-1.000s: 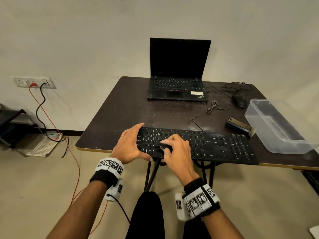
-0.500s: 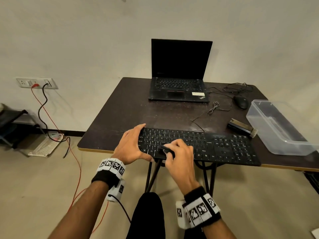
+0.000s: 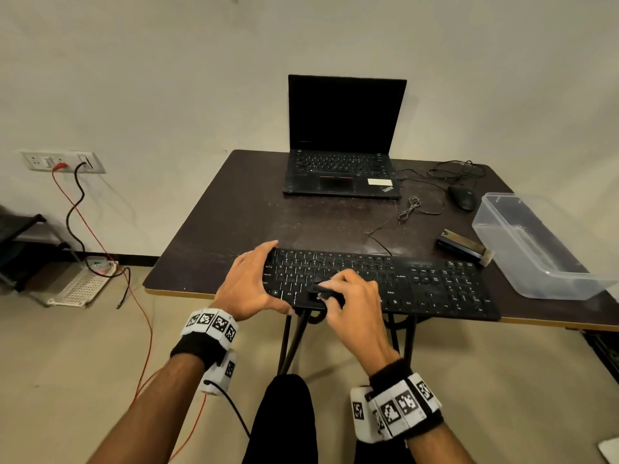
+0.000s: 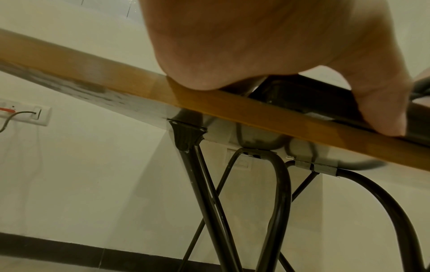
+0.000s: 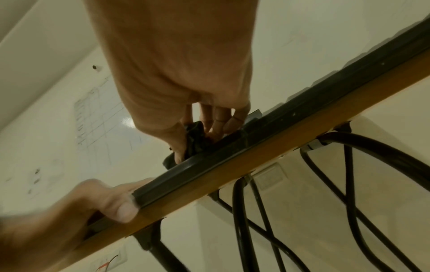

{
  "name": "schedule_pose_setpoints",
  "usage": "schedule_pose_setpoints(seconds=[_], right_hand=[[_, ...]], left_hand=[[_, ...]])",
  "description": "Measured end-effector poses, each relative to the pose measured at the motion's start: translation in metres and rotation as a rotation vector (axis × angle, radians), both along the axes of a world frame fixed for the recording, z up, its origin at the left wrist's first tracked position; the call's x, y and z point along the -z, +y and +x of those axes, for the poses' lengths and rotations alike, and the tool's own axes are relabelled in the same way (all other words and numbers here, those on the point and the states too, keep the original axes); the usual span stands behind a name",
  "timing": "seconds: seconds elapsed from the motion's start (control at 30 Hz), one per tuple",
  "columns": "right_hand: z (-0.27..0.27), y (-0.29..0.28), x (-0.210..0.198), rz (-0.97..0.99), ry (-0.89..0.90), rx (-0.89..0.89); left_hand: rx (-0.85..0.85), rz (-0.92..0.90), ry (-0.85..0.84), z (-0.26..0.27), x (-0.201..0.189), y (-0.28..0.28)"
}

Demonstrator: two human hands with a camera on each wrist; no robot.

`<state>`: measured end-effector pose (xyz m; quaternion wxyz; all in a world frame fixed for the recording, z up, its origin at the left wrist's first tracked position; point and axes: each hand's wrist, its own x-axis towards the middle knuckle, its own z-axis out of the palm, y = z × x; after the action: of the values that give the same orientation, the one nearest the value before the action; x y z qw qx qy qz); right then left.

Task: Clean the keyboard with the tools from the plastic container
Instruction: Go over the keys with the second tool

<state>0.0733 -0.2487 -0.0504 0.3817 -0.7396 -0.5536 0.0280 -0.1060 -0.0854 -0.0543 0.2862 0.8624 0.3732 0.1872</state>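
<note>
A black keyboard [image 3: 435, 286] lies along the front edge of the dark table [image 3: 234, 222]. My left hand [image 3: 254, 283] grips its left end, thumb on the front edge and fingers over the back edge. In the right wrist view that thumb [image 5: 123, 208] presses the keyboard's front rim [image 5: 267, 128]. My right hand [image 3: 335, 293] pinches a small black cleaning tool [image 3: 323, 289] down on the lower key rows left of centre; the tool [image 5: 195, 136] shows there between thumb and fingers. The clear plastic container [image 3: 536, 249] stands at the right.
A black brush with pale bristles [image 3: 464, 247] lies between the keyboard and the container. An open laptop [image 3: 341, 162], a mouse [image 3: 464, 197] and loose cables [image 3: 415, 209] occupy the back of the table. Black metal legs [image 4: 204, 193] run under the front edge.
My right hand has slid the black tool slightly right and toward the near rows of keys. My left hand keeps its hold on the keyboard's left end.
</note>
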Motion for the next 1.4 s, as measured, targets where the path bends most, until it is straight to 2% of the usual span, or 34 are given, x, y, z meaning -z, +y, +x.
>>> schedule_pose_setpoints(seconds=[0.13,0.23,0.3,0.37,0.43,0.6,0.77,0.93,1.1,1.2,1.27,1.33,1.4], right_hand=[[0.019,0.025,-0.018,-0.054,-0.022,0.138],[0.008,0.033,-0.023,-0.164,-0.088,0.001],[0.008,0.029,-0.019,-0.142,-0.060,-0.021],[0.018,0.037,-0.018,-0.092,0.013,0.090],[0.022,0.050,-0.024,-0.109,-0.001,0.183],[0.008,0.052,-0.023,-0.133,-0.032,0.070],[0.026,0.069,-0.033,-0.118,-0.017,0.252],[0.009,0.080,-0.030,-0.194,-0.010,0.074],[0.018,0.084,-0.035,-0.161,-0.022,0.161],[0.004,0.085,-0.034,-0.200,-0.060,0.024],[0.007,0.073,-0.026,-0.194,-0.035,-0.008],[0.021,0.062,-0.022,-0.146,0.004,0.071],[0.035,0.059,-0.024,-0.129,-0.035,0.209]], left_hand=[[0.008,0.002,0.009,0.000,0.000,0.002],[0.006,0.009,0.011,0.000,0.000,0.002],[0.004,0.013,0.002,0.000,0.002,0.002],[0.004,0.012,0.009,-0.001,0.002,0.001],[0.005,0.010,0.012,-0.001,0.000,0.001],[-0.006,0.014,0.002,-0.001,-0.002,-0.001],[-0.013,-0.011,0.008,-0.001,-0.002,-0.001],[-0.004,-0.002,0.009,-0.001,-0.002,-0.001],[-0.009,-0.018,0.016,-0.002,-0.004,-0.002],[0.002,-0.011,0.013,-0.002,-0.005,-0.002],[-0.004,-0.018,0.013,-0.002,-0.004,-0.002],[-0.005,-0.027,0.000,-0.002,-0.003,-0.002],[-0.006,-0.027,0.012,-0.002,-0.003,-0.002]])
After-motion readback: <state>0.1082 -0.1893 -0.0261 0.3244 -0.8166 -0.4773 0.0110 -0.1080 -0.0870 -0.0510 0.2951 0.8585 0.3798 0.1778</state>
